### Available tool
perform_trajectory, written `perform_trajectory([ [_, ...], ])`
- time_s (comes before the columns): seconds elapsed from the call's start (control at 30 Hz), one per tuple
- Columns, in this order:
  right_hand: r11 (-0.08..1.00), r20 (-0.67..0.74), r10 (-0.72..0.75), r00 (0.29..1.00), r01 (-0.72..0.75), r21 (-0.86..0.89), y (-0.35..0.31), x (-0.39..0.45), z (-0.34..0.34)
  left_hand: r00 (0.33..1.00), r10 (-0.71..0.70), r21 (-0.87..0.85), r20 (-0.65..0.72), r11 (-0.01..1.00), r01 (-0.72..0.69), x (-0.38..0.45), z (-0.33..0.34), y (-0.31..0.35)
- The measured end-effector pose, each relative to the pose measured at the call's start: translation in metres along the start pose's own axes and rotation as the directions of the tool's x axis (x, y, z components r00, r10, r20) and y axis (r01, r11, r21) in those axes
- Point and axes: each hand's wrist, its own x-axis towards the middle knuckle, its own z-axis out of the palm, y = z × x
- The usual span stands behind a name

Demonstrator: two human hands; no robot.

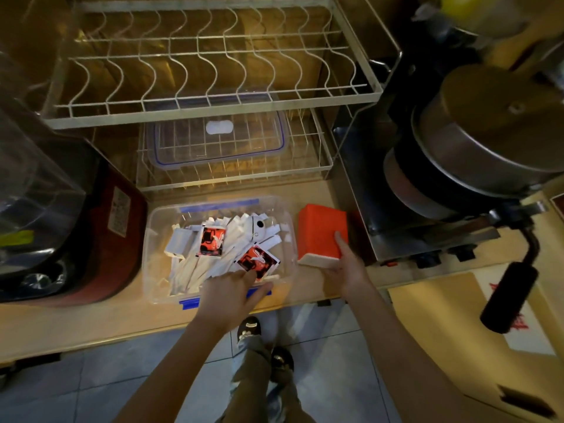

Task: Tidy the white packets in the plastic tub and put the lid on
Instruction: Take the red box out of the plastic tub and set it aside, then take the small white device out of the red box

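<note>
A clear plastic tub [152,239] with blue clips sits open on the wooden counter. It holds several long white packets [195,267] lying jumbled, plus two red-and-black sachets [258,260]. Its clear lid [171,148] with a blue seal lies on the lower wire shelf behind the tub. My left hand [235,290] reaches over the tub's near rim, fingertips touching the nearer sachet, thumb outside the wall. My right hand [346,270] grips the near end of an orange box [317,230] standing right of the tub.
A white wire dish rack [213,111] stands behind the tub in two tiers. A dark red appliance [100,239] crowds the tub's left side. A metal machine [457,166] with a black handle [508,296] stands to the right. The counter edge runs just below the tub.
</note>
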Motion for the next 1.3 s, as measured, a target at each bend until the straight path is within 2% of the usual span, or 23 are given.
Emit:
perform_trajectory([
  [0.1, 0.930, -0.026, -0.189, 0.982, 0.170, -0.327, -0.003, 0.003, 0.005, 1.000, 0.000, 0.001, 0.001, 1.000, 0.000, 0.000, -0.002, -0.001],
  [0.2, 0.806, 0.013, -0.336, 0.942, 0.294, -0.514, -0.004, 0.003, 0.014, 0.999, -0.020, 0.015, 0.025, 1.000, 0.020, 0.000, -0.001, -0.001],
  [0.33, 0.660, -0.005, -0.406, 0.914, 0.289, -0.693, -0.005, 0.002, 0.026, 0.999, -0.006, 0.010, 0.037, 1.000, 0.005, 0.001, -0.001, -0.001],
  [0.47, 0.534, 0.016, -0.462, 0.887, 0.293, -0.793, -0.005, -0.004, 0.037, 0.996, 0.006, -0.007, 0.086, 1.000, -0.006, 0.002, -0.007, 0.004],
  [0.5, 0.462, 0.030, -0.484, 0.875, 0.285, -0.840, -0.005, -0.008, 0.041, 0.995, 0.000, -0.014, 0.101, 1.000, 0.002, 0.003, -0.009, 0.005],
  [0.57, 0.250, 0.097, -0.529, 0.843, 0.264, -0.931, -0.005, -0.022, 0.050, 0.991, -0.007, -0.048, 0.135, 0.999, 0.013, 0.003, -0.013, 0.006],
  [0.63, 0.082, 0.206, -0.571, 0.795, 0.305, -0.949, -0.002, -0.037, 0.061, 0.988, -0.027, -0.212, 0.150, 0.976, 0.058, 0.003, -0.018, 0.006],
  [0.7, -0.045, 0.379, -0.600, 0.705, 0.443, -0.895, 0.004, -0.049, 0.074, 0.986, -0.127, -0.541, 0.106, 0.825, 0.165, 0.004, -0.026, 0.005],
  [0.73, -0.104, 0.473, -0.593, 0.651, 0.521, -0.847, 0.007, -0.052, 0.082, 0.980, -0.191, -0.647, 0.057, 0.741, 0.182, 0.005, -0.029, 0.001],
  [0.77, -0.143, 0.550, -0.574, 0.607, 0.587, -0.797, 0.011, -0.054, 0.089, 0.968, -0.250, -0.683, 0.003, 0.707, 0.184, 0.007, -0.033, -0.004],
  [0.8, -0.153, 0.599, -0.545, 0.586, 0.633, -0.759, 0.014, -0.054, 0.097, 0.951, -0.305, -0.669, -0.040, 0.715, 0.202, 0.009, -0.035, -0.012],
  [0.9, -0.172, 0.646, -0.449, 0.617, 0.650, -0.740, 0.026, -0.048, 0.116, 0.894, -0.433, -0.522, -0.117, 0.793, 0.316, 0.014, -0.037, -0.041],
  [1.03, -0.253, 0.605, -0.386, 0.697, 0.550, -0.796, 0.042, -0.024, 0.129, 0.881, -0.472, -0.299, -0.031, 0.845, 0.443, 0.018, -0.034, -0.068],
  [1.17, -0.319, 0.553, -0.376, 0.743, 0.457, -0.830, 0.052, -0.004, 0.131, 0.856, -0.513, -0.191, 0.058, 0.836, 0.514, 0.025, -0.026, -0.074],
  [1.3, -0.382, 0.549, -0.383, 0.743, 0.414, -0.826, 0.056, 0.006, 0.131, 0.821, -0.564, -0.164, 0.082, 0.805, 0.570, 0.035, -0.021, -0.073],
])
